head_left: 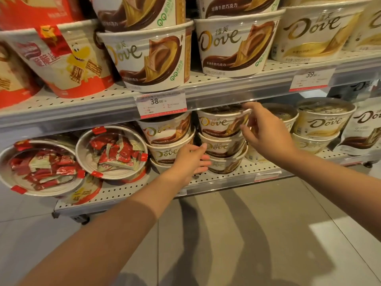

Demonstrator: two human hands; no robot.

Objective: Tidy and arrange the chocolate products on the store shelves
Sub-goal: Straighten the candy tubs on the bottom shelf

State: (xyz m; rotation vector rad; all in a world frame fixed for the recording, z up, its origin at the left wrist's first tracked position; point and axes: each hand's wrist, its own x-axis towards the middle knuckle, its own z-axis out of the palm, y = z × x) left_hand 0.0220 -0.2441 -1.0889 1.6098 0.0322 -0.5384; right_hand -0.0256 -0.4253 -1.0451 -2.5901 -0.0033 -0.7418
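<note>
Warm indoor light, soft floor [257, 234] shadows, wide-angle bending at edges.

the dove tubs [222, 125] look like glossy printed paper or thin card, with clear shiny plastic lids catching the light. the shelf [226, 170] is matt painted metal full of little punched holes, and its front edge has a clear glossy plastic strip holding paper price tags [162, 104]. the wafer tubs [112, 151] on the left have see-through plastic lids sealed with red tape, and the wrappers inside look like shiny foil or film. the bag [365, 131] far right is smooth and a bit glossy. the floor [268, 234] is smooth tile with a dull sheen.
</note>
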